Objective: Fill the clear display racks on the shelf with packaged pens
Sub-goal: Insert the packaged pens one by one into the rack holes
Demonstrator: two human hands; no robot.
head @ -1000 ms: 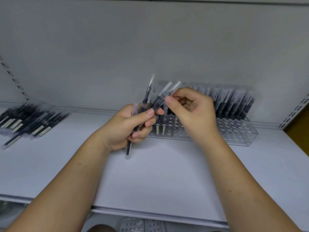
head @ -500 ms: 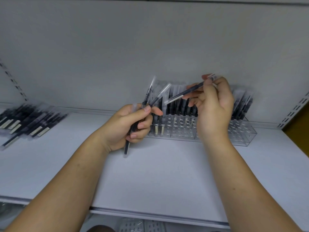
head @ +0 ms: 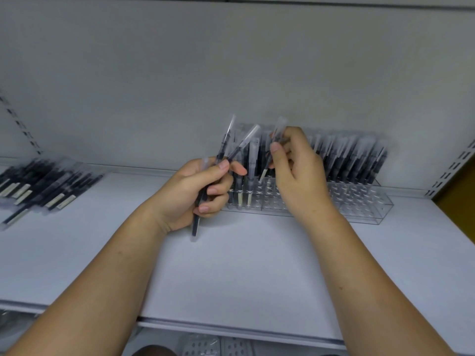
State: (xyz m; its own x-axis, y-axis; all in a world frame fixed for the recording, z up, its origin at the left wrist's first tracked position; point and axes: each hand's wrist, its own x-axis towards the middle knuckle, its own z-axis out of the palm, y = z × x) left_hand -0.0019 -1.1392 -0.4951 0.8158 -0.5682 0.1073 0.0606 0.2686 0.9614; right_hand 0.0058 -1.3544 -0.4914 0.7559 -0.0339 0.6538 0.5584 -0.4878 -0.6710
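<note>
The left hand (head: pixel 195 191) curled round a small bundle of packaged pens (head: pixel 237 150), a ready supply beside the clear rack (head: pixel 365 206) at the shelf's (head: pixel 257 265) far side. The right hand (head: pixel 298 176) pinched a single pen (head: pixel 278 128) nearly upright over the rack's left slots, apparently to seat it.

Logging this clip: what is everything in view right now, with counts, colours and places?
shelf: one, white, across the frame.
display rack: one, clear, against the back panel, right of centre.
racked pens: many, black, standing in the rack.
loose pens: a pile, black, lying far left on the shelf.
held bundle: a few pens, black, before the rack's left end.
single pen: one, black, above the rack.
slotted uprights: two, pale, side edges.
left hand: holds the bundle.
right hand: pinches the single pen.
</note>
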